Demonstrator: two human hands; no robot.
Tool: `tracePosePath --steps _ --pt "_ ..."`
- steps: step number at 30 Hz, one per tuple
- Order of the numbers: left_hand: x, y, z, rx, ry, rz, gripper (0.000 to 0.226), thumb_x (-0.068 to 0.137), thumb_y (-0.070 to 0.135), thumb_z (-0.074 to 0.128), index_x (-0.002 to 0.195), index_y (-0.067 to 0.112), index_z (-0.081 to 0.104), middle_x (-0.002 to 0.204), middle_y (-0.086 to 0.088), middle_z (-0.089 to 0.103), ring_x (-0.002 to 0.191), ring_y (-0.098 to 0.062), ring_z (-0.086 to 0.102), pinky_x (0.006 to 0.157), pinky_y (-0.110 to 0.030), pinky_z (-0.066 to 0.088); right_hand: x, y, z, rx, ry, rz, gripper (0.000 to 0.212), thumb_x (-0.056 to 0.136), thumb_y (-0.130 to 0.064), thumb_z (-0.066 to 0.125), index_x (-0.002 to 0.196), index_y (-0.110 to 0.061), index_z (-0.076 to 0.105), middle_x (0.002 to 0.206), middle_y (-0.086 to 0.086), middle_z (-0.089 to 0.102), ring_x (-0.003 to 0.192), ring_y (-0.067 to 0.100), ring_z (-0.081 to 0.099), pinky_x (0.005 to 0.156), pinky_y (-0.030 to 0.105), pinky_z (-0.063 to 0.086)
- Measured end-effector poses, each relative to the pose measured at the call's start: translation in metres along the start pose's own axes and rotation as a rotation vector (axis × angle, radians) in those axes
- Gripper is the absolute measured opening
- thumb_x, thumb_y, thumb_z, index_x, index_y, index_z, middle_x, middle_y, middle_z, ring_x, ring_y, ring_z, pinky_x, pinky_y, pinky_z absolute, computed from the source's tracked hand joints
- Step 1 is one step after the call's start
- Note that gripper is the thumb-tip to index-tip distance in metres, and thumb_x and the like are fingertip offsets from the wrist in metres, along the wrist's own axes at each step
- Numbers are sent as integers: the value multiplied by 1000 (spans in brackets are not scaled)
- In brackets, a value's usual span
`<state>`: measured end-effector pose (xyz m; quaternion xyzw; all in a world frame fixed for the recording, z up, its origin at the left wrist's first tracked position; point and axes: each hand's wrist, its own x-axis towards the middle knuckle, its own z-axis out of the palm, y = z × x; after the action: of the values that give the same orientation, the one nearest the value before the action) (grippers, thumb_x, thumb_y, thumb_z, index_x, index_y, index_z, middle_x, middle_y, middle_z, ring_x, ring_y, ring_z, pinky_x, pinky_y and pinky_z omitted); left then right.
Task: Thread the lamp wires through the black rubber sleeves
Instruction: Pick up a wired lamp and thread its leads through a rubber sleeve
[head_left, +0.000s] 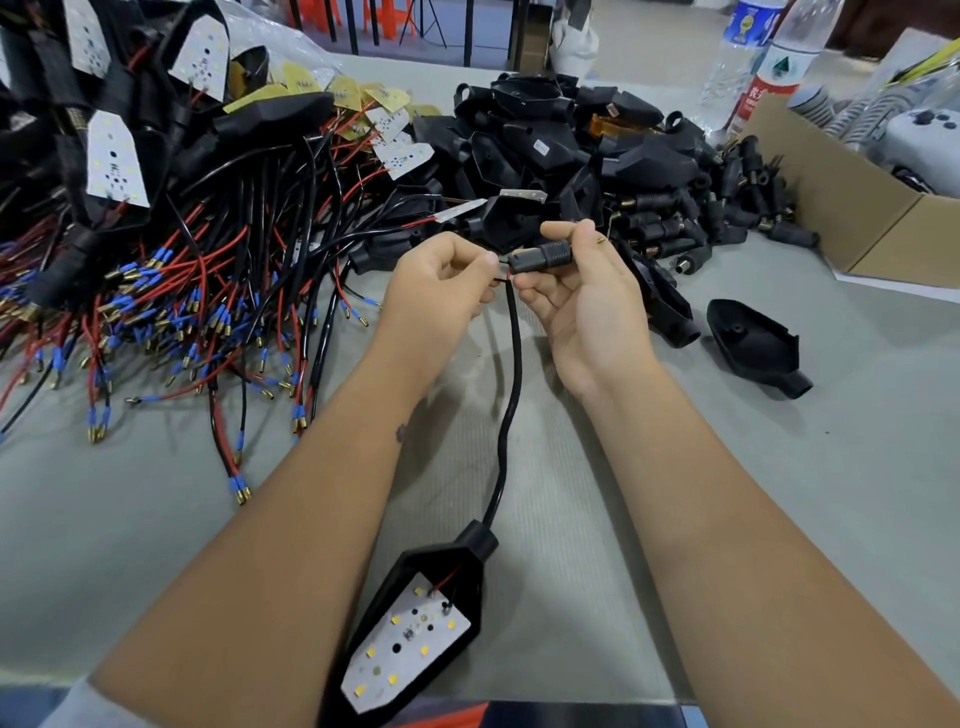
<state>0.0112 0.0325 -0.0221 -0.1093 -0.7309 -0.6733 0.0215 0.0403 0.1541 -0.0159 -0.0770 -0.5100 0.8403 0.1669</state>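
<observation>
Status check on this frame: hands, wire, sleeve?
Left hand pinching wire end. Right hand holding rubber sleeve. Wire at sleeve mouth. Nothing blocking.

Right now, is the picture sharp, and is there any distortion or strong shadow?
Head view: wide-angle, so the table edges and forearms bow outward; the centre is fairly sharp, with the left hand, right hand and sleeve clear; the far bottles are softer; the light is even, with soft shadows under the cable.

Cardboard box (852, 208) far right; two plastic water bottles (763, 57) behind it.
</observation>
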Motion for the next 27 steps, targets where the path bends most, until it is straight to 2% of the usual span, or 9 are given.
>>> tracePosePath --steps 2,5,8,11,14,17,20,24,27 --pt "-2 -1 -2 12 -27 59 13 95 11 59 83 11 65 80 -9 67 69 -5 58 67 -21 49 0 0 0 -7 1 5 32 107 -28 39 97 -9 63 72 6 69 57 13 62 65 24 55" --pt "-3 -2 -4 40 -52 113 15 93 10 61 80 14 66 71 2 64 65 -2 57 68 -19 48 -1 -1 -1 -30 -5 17 31 107 -29 40 97 -10 63 70 4 69 57 12 62 63 23 55" --pt "-3 -2 -4 77 -55 134 18 92 10 63 76 17 67 68 2 62 63 -4 54 67 -22 46 -1 -1 -1 -73 -5 10 29 106 -28 42 98 -9 62 69 4 68 56 11 61 61 22 54" --pt "-4 -1 -4 83 -47 130 19 91 9 64 75 20 67 65 7 62 60 -1 52 65 -18 43 0 -1 -2 -118 -8 -18 27 105 -28 44 98 -9 62 73 7 67 57 12 61 63 23 54" --pt "-3 1 -3 70 -33 99 18 92 11 63 76 17 69 62 11 62 57 2 53 62 -15 43 -1 0 -1 -122 -11 -22 27 105 -28 44 99 -10 63 74 7 68 59 13 62 66 25 55" --pt "0 2 -2 -36 -3 -14 20 96 14 58 78 11 67 67 4 62 58 0 54 59 -15 48 -1 0 0 -87 -18 8 28 106 -28 42 102 -10 64 76 7 71 61 13 64 68 25 57" --pt "2 2 -2 -153 32 -56 12 95 12 60 84 11 65 74 0 64 63 -3 59 64 -19 53 -2 -2 3 -7 -40 59 26 105 -26 45 108 -7 62 82 10 71 65 14 66 73 25 58" --pt "3 -2 -4 -178 76 -21 7 92 12 64 85 11 66 74 -2 66 64 -5 62 66 -19 52 -3 -3 5 2 -93 82 4 97 -7 57 101 -8 59 83 6 65 68 14 67 74 24 56" --pt "5 -4 -6 -169 83 -5 10 91 12 65 82 12 68 72 1 70 68 -6 66 68 -19 54 -3 -2 4 -19 -74 52 12 94 3 57 98 -8 60 77 4 65 70 15 67 76 25 56"
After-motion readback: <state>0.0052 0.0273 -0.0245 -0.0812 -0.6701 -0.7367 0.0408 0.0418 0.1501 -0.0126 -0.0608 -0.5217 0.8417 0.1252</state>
